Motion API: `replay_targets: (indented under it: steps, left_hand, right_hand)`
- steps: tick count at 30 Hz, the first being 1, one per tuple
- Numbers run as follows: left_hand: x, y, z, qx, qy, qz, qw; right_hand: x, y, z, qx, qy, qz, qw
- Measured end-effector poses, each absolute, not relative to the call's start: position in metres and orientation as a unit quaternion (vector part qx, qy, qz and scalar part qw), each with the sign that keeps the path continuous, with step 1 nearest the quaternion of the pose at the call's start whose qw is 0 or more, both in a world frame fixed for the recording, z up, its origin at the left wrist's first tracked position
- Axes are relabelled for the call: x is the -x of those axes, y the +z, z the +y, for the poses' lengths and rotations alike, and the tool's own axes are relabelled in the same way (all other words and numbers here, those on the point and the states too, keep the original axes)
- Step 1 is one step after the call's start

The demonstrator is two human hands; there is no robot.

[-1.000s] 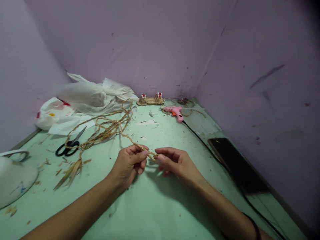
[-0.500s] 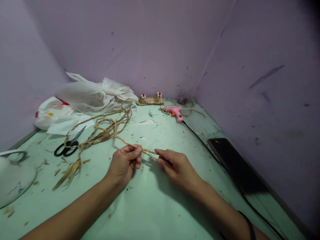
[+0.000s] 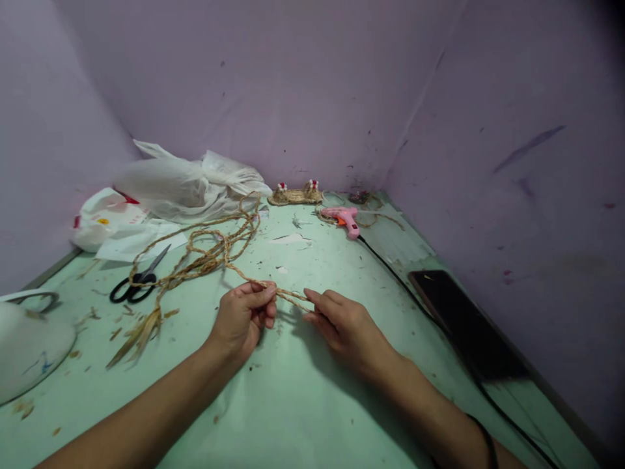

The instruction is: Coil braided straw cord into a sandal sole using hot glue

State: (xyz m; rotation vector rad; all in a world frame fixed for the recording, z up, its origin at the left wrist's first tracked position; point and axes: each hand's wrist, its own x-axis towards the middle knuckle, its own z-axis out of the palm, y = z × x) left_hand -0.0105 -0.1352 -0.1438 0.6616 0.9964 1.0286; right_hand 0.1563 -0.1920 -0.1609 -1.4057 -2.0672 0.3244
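Note:
A tan braided rope [image 3: 236,268] runs from a loose tangle at the left into my left hand [image 3: 244,317], whose thumb and fingers pinch it. Two strands of it stretch side by side from there to my right hand [image 3: 349,329]. That hand holds the doubled end between thumb and fingers; the very tip is hidden by them. Both hands are just above the green table [image 3: 273,410], a short gap apart. At the rope's other end, a frayed tuft [image 3: 139,335] lies left of my left hand, close to black-handled scissors [image 3: 141,283].
A pink glue gun [image 3: 344,220] lies at the back right, its black cord running past a dark phone [image 3: 466,322]. Against the back wall are a woven piece with red-and-white trims [image 3: 295,197] and a white plastic bag [image 3: 185,185]. A white rounded object [image 3: 32,352] stands at left.
The view has shifted slightly, moving the surroundings a little to the right. My right thumb and index finger are a bit farther apart on the rope; my left hand keeps its pinch.

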Motion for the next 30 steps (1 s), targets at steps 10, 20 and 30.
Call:
replay_targets:
  steps: [10,20,30]
  left_hand:
    - [0.010,-0.144,-0.135,-0.303,0.457,0.453,0.703]
    - [0.004,-0.146,-0.148,-0.339,0.414,0.448,0.716]
    - [0.015,-0.140,-0.149,-0.477,0.365,0.516,0.611]
  right_hand:
    - [-0.158,-0.161,-0.192,0.533,0.107,-0.791,0.278]
    - [-0.151,-0.149,-0.196,0.577,0.067,-0.769,0.267]
    - [-0.153,-0.164,-0.190,0.560,0.149,-0.740,0.342]
